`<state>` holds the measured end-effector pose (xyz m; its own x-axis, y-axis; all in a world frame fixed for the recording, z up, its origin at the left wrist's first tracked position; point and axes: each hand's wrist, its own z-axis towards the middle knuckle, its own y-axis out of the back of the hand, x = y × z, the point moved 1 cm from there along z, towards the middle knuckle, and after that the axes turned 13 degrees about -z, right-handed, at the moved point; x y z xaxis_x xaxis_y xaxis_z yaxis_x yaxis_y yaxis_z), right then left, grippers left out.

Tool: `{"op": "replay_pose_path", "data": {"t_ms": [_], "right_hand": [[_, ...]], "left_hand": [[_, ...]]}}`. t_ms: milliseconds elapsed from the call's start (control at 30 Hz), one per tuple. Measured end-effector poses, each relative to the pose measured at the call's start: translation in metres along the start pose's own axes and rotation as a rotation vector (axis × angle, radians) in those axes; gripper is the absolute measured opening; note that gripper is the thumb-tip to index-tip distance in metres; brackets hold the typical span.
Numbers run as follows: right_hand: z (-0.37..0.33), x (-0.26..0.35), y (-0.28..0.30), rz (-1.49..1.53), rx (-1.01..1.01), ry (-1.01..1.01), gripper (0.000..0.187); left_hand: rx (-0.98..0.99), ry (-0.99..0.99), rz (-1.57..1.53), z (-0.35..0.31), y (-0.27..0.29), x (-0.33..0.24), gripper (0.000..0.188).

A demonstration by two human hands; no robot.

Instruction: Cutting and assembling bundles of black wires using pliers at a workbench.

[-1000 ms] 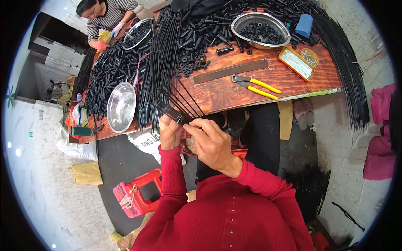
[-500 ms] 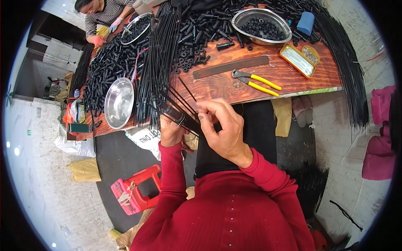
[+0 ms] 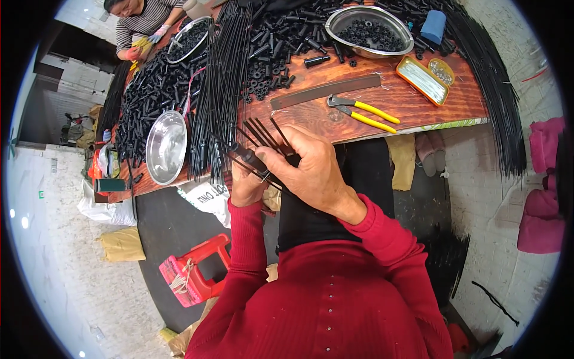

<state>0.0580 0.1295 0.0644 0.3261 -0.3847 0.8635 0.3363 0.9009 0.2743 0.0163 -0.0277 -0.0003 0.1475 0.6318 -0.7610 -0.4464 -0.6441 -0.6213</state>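
Note:
My left hand [image 3: 244, 186] is closed around a black tubular piece [image 3: 256, 160] with thin black rods [image 3: 258, 130] fanning out of it. My right hand [image 3: 311, 167] wraps over the same rods from the right, its thumb pressed near the tube's end. The rods' tips point up and away toward the table edge. Just beyond my left hand, a long bundle of black rods [image 3: 222, 90] lies over the table. Part of the tube and the left fingers are hidden behind the rods.
On the wooden table [image 3: 359, 128] lie yellow-handled pliers [image 3: 365, 113], a dark flat bar [image 3: 326, 91] and an orange tin [image 3: 423, 79]. Metal bowls [image 3: 402, 52] and a clear bowl [image 3: 166, 148] stand among black parts. A co-worker [image 3: 146, 27] works at far left. A red stool [image 3: 206, 269] is below.
My right hand has moved in from pinching at the rods and now closes around them. The rods' ends sit closer together, and the view has shifted slightly.

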Motion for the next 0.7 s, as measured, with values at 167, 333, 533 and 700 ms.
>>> {"op": "replay_pose_path", "data": {"t_ms": [167,333,533,700], "right_hand": [[-0.001,0.004,0.008,-0.113,-0.083,0.088,0.015],[-0.006,0.005,0.010,-0.159,-0.213,0.144,0.015],[-0.010,0.001,0.020,-0.046,-0.099,-0.025,0.013],[-0.010,-0.002,0.016,0.025,-0.009,-0.091,0.015]], "left_hand": [[-0.002,-0.020,-0.027,0.003,-0.011,0.001,0.051],[0.036,0.012,-0.083,0.002,-0.003,0.005,0.043],[0.045,-0.011,-0.082,0.006,-0.009,0.005,0.032],[0.036,0.018,-0.074,0.005,-0.008,0.007,0.035]]}}
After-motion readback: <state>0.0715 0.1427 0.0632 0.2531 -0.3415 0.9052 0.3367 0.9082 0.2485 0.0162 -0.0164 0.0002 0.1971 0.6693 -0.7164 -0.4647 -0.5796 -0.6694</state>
